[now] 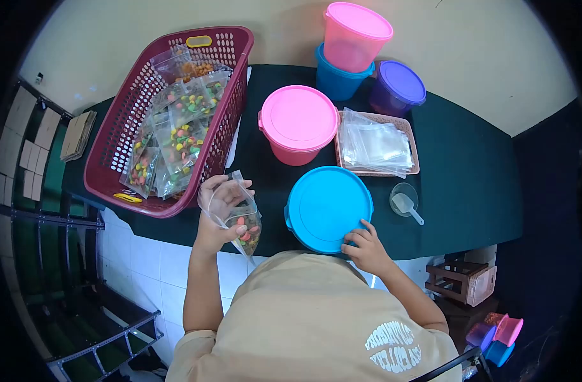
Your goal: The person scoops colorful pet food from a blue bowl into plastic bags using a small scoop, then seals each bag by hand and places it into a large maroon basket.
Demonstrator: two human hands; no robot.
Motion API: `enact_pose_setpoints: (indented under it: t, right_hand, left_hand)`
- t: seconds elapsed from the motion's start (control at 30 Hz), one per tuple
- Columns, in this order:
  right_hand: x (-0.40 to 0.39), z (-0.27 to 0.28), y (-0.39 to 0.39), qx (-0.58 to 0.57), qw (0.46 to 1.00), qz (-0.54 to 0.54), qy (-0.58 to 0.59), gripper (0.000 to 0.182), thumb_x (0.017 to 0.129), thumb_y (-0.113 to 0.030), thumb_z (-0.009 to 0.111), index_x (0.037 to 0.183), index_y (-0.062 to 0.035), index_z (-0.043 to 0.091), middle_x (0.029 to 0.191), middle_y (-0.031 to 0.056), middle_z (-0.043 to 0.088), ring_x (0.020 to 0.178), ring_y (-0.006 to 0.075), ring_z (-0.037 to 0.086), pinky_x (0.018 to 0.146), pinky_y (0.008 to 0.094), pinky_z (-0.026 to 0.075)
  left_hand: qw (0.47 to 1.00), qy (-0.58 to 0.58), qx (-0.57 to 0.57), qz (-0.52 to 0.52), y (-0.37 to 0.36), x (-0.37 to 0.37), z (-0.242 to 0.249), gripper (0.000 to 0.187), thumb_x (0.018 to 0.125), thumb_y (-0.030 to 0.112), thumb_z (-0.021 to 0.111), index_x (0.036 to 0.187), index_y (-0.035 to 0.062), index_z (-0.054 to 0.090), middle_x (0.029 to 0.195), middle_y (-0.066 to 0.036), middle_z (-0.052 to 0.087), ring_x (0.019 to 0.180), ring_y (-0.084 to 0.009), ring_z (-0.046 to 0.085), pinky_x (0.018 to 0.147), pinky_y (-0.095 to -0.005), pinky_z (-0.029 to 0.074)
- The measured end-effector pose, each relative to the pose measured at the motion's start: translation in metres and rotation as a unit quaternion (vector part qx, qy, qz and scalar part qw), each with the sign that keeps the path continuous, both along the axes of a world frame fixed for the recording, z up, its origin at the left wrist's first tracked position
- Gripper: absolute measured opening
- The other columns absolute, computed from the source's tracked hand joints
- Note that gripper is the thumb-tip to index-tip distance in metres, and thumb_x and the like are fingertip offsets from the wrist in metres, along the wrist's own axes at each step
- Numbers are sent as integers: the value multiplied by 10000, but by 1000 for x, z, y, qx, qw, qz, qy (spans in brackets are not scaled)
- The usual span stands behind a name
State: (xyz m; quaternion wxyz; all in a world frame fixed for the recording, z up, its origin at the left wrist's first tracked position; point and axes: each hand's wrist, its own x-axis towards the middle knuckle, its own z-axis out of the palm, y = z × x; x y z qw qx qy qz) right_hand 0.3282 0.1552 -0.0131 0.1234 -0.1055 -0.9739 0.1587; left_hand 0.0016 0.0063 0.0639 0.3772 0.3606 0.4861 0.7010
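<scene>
My left hand grips a clear plastic bag near the table's front edge. Its mouth gapes, and colourful pieces lie in the bottom. On the rim of the blue lid rest the fingers of my right hand, spread and holding nothing. That lid covers a round tub standing right in front of me. Behind it is a pink lidded tub. A maroon basket at the left holds several filled zip bags with similar colourful pieces.
A shallow tray holds flat clear bags. Right of the blue lid, a scoop lies in a small clear cup. Along the wall stand a purple tub and a pink tub stacked on a blue tub.
</scene>
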Motion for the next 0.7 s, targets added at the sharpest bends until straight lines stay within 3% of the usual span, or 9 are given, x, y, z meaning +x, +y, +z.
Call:
enact_pose_setpoints:
  t: [0.23,0.37,0.4,0.43,0.5,0.57,0.63,0.67,0.7]
  right_hand:
    - [-48,17,3,-52,998,-19,8,222,760,-162,699,972,-156,634,1060,49,590,1080,231,535,1088,538,270]
    - [-83,76,0,-268,951,-55,144,544,758,-305,737,1219,-92,542,1221,84,565,1191,286,491,1085,494,281]
    - [-92,89,-1,-360,916,-30,176,559,760,-301,740,1234,-92,529,1229,84,562,1200,269,489,1068,462,307]
    - [-97,96,-2,-447,870,-4,207,575,762,-296,744,1249,-91,517,1238,84,559,1209,252,487,1052,430,332]
    - [-98,94,2,-487,851,-1,195,512,772,-258,743,1211,-74,554,1186,81,592,1159,222,523,996,373,382]
    - [-98,98,8,-541,825,20,159,405,785,-205,730,1137,-52,599,1089,70,632,1063,199,574,953,353,410]
    - [-96,96,1,-527,823,-4,212,256,823,-140,701,1038,-24,624,1009,59,650,965,167,604,900,330,442]
    - [-93,96,-2,-550,795,-39,253,208,847,-121,680,1018,-21,618,1001,59,646,945,152,608,861,311,463]
    - [-91,97,-4,-573,762,-74,291,160,870,-102,658,998,-18,611,994,60,642,924,137,612,823,293,484]
  left_hand:
    - [987,12,159,-28,18,21,17,989,655,351,816,1354,79,171,1349,-248,404,1212,-342,474,1026,-464,373]
    - [959,82,203,-182,32,27,26,982,646,419,772,1374,27,243,1363,-226,402,1225,-315,451,987,-453,398]
    - [897,364,135,-211,35,8,42,980,592,407,780,1365,0,335,1354,-182,420,1156,-275,487,922,-423,425]
    - [895,366,137,-216,40,15,42,980,592,407,780,1365,0,335,1354,-182,420,1156,-275,487,922,-423,425]
    - [950,153,178,-204,53,40,41,986,539,399,789,1352,6,394,1290,-147,480,1107,-245,496,874,-394,432]
    - [964,159,139,-164,50,51,47,949,572,422,814,1336,23,415,1203,-134,539,1079,-228,512,878,-377,434]
    - [988,127,72,-56,47,53,39,824,656,394,818,1298,36,446,1127,-121,587,1015,-210,548,862,-355,451]
    - [985,133,107,-18,44,54,34,602,769,283,772,1229,19,485,1102,-134,604,952,-198,586,844,-334,472]
    - [985,134,106,-20,41,55,33,602,769,283,772,1229,19,485,1102,-134,604,952,-198,586,844,-334,472]
